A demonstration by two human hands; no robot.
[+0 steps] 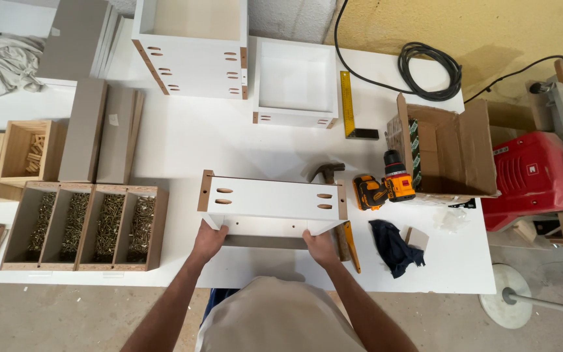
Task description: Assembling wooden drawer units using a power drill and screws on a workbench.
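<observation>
**Both hands on a half-built drawer**

At the near edge of the white workbench, the left hand and the right hand each close on a lower corner of a white drawer box, which stands on the bench just in front of the person. Its upright panel shows four oval slots, two at each end.

Close to the right hand lie a hammer behind the box and a yellow-handled tool beside it. Farther right sit one yellow-and-black cordless drill, a dark rag and an open cardboard box.

At the back of the bench stand two more white drawer boxes, a larger one and a smaller one, with a yellow try square beside the smaller. A coiled black cable lies beyond that.

To the left, a wooden tray with four compartments holds screws, and a small wooden box holds dowels. Grey panels lie between the tray and the far boxes. A red machine stands off the bench's right end.
</observation>
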